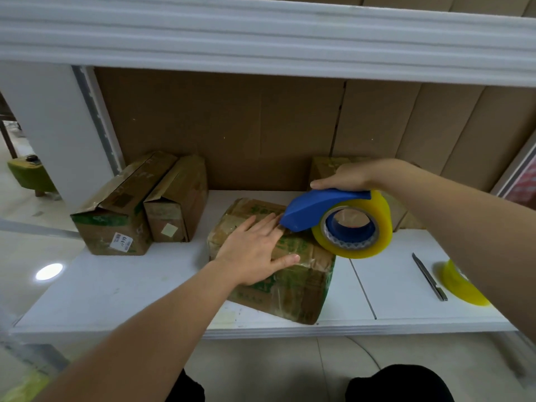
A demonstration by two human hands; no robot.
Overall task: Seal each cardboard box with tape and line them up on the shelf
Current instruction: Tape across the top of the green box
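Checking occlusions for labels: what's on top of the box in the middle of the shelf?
On the box: the left hand lies flat, fingers straight, and the blue tape dispenser, gripped by the right hand, touches its top. The cardboard under the palm is hidden.

White label [121, 242] on front face of left cardboard box [116, 210], left of the blue tape dispenser [324, 210]: handwritten marks, illegible. Green print on the box under the dispenser [290, 274]: too blurred to read.
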